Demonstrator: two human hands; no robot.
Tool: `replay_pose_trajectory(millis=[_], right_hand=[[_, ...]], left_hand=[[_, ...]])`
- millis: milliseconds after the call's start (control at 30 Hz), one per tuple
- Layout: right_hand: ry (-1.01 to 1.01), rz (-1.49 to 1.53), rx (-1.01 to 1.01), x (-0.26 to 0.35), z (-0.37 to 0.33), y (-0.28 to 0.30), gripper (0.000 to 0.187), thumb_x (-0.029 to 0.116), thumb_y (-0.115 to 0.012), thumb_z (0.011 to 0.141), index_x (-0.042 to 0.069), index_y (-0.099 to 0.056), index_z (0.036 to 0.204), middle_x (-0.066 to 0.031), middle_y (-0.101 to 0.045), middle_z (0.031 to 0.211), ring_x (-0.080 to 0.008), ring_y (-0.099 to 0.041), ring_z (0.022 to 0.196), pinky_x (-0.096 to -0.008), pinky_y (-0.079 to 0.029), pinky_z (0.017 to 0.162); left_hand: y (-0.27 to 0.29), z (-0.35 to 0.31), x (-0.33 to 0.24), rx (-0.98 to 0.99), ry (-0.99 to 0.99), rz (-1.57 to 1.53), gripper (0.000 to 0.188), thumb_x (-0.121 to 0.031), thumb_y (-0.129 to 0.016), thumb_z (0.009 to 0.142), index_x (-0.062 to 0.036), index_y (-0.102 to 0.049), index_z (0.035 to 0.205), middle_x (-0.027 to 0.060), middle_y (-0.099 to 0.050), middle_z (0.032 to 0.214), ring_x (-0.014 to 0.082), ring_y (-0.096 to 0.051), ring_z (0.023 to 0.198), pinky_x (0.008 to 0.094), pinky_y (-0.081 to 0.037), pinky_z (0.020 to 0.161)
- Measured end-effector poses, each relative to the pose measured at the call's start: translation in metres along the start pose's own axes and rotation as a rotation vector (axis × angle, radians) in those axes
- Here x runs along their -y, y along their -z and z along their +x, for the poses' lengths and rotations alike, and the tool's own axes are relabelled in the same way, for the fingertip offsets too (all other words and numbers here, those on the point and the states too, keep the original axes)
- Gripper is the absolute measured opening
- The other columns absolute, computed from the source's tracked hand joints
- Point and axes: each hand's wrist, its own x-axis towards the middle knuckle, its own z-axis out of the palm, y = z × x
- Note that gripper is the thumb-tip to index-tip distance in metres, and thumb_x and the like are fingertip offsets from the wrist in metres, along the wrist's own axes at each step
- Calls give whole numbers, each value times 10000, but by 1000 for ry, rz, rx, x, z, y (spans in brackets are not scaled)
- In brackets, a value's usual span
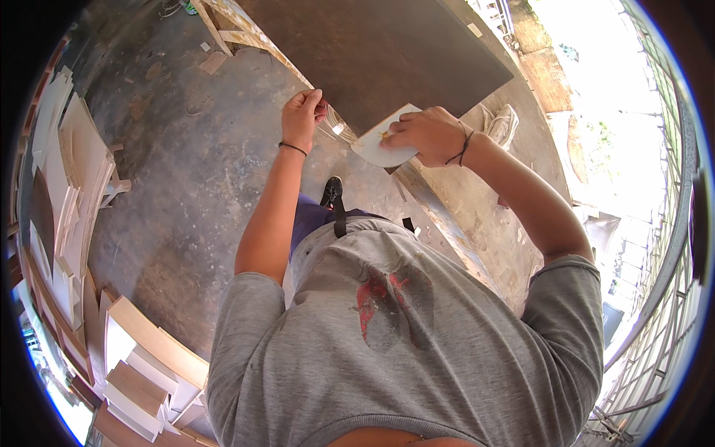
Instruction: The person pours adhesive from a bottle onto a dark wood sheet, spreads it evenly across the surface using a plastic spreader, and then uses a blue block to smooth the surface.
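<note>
Left hand (301, 118) fingers curled; right hand (432, 135) gripping.

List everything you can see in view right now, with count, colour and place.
Board: one, dark brown, top centre
Flat piece: one, white, in the right hand
Wooden support: one, pale, left of the board
Bundle: one, off-white, beyond the right wrist
Stacked panels: many, pale and brown, far left
Box-like pieces: several, brown and white, lower left
Floor: one, grey, left and centre
Shoe: one, black, centre
Shirt: one, grey, lower centre
Wristbands: two, dark, one per wrist
Left hand: one, bare, fingers closed, contents unclear
Right hand: one, bare, gripping the flat piece
</note>
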Motion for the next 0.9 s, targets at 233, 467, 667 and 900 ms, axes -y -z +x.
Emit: replay_pose_trajectory(millis=[233,467,667,900], right_hand=[[31,48,30,8,-31,-12,483,64,-614,658,254,-614,1103,-16,-631,990,-241,-593,980,-395,-505,731],[-165,162,267,42,-70,-18,531,52,-571,650,253,-620,1140,-49,-659,907,-259,-632,874,-396,-489,671],[-157,689,-209,62,-106,43,532,-15,-501,676,98,-592,1187,-134,-662,1033,-307,-641,877,-402,-500,771],[-548,1234,-679,46,-117,65,410,13,-544,750,-31,-567,1157,-95,-653,1000,-155,-602,912,-295,-461,834]], left_hand=[[2,-1,-2,1,2,64,131,-214,-600,883,-86,-613,906,-4,-603,785,81,-552,676,243,-487,646],[0,0,-2,23,-2,87,116,-209,-591,885,-95,-600,900,-14,-587,784,81,-544,669,252,-484,640],[0,-6,-2,-8,40,57,112,-237,-591,885,-126,-580,880,-25,-563,784,71,-518,717,272,-485,656],[1,-14,-11,24,67,59,126,-248,-574,905,-125,-588,876,-22,-586,791,60,-528,660,243,-481,630]])
